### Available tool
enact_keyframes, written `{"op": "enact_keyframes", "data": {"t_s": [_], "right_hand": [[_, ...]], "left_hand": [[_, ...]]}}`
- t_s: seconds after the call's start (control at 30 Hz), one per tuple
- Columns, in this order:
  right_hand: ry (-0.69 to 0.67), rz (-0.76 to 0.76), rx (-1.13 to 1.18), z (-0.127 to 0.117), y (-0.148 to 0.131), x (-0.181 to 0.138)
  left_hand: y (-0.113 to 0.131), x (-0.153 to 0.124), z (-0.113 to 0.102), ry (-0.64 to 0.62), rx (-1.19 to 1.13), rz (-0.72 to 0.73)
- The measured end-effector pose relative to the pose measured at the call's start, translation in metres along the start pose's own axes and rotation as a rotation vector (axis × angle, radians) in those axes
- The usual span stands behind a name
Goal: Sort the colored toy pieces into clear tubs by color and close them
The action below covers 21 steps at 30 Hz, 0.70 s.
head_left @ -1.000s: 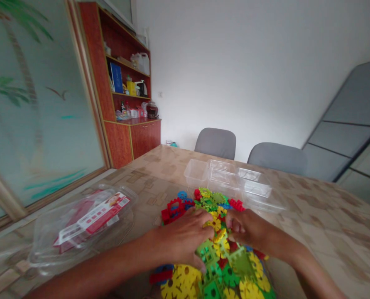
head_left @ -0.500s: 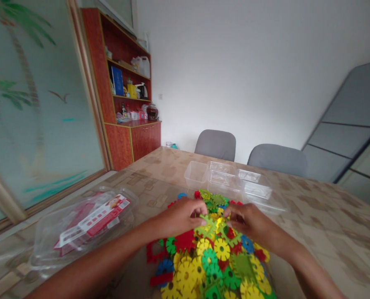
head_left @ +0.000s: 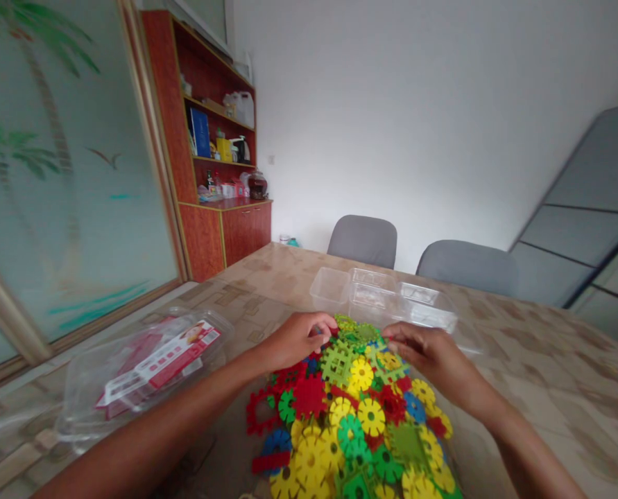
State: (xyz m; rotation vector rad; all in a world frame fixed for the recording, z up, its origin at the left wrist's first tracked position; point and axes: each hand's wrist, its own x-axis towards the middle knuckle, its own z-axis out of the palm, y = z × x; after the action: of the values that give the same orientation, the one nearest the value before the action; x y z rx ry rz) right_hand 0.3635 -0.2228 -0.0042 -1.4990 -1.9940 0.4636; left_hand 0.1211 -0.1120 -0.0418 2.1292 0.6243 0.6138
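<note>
A heap of interlocking plastic pieces (head_left: 350,443) in yellow, green, red and blue spreads over the table in front of me. My left hand (head_left: 301,339) is at the heap's far left edge, its fingers curled in by a red piece (head_left: 333,327). Whether that piece is in its grip is unclear. Across from it, my right hand (head_left: 423,346) is at the far right edge with thumb and fingers drawn together; what they hold, if anything, is hidden. Between the hands lie a light green square lattice piece (head_left: 336,363) and a yellow flower-shaped disc (head_left: 361,374).
Clear plastic boxes (head_left: 374,294) stand beyond the heap. Clear packaging with a red and white label (head_left: 160,364) lies at the left on the patterned table (head_left: 256,305). Grey chairs (head_left: 363,239) are at the far side, and a wooden cabinet (head_left: 199,235) stands behind left.
Both hands have moved farther from me toward the heap's far edges, the left also slightly leftward. The light green lattice piece and yellow disc between them are now more exposed.
</note>
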Motion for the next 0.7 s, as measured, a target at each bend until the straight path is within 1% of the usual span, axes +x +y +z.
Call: {"op": "enact_keyframes", "data": {"t_s": [0.13, 0.23, 0.3, 0.37, 0.43, 0.5, 0.6, 0.7], "right_hand": [[0.022, -0.016, 0.159, 0.028, -0.002, 0.007], [0.079, -0.082, 0.142, 0.051, 0.0, 0.012], [0.104, -0.119, 0.107, 0.06, 0.002, 0.013], [0.109, -0.121, 0.076, 0.061, 0.004, 0.014], [0.105, -0.096, 0.043, 0.056, 0.005, 0.013], [0.09, -0.072, 0.013, 0.051, 0.006, 0.013], [0.058, -0.057, -0.027, 0.048, 0.007, 0.012], [0.022, -0.065, -0.059, 0.052, 0.011, 0.011]], "left_hand": [[0.006, 0.001, -0.011, 0.028, 0.044, 0.025], [0.012, 0.0, -0.015, 0.043, 0.074, 0.046], [0.015, -0.003, -0.016, 0.021, 0.117, 0.082], [0.019, -0.007, -0.014, -0.066, 0.186, 0.144], [0.022, -0.011, -0.011, -0.173, 0.257, 0.218], [0.024, -0.014, -0.005, -0.243, 0.313, 0.267], [0.024, -0.016, 0.003, -0.279, 0.384, 0.279], [0.02, -0.016, 0.006, -0.282, 0.437, 0.26]]}}
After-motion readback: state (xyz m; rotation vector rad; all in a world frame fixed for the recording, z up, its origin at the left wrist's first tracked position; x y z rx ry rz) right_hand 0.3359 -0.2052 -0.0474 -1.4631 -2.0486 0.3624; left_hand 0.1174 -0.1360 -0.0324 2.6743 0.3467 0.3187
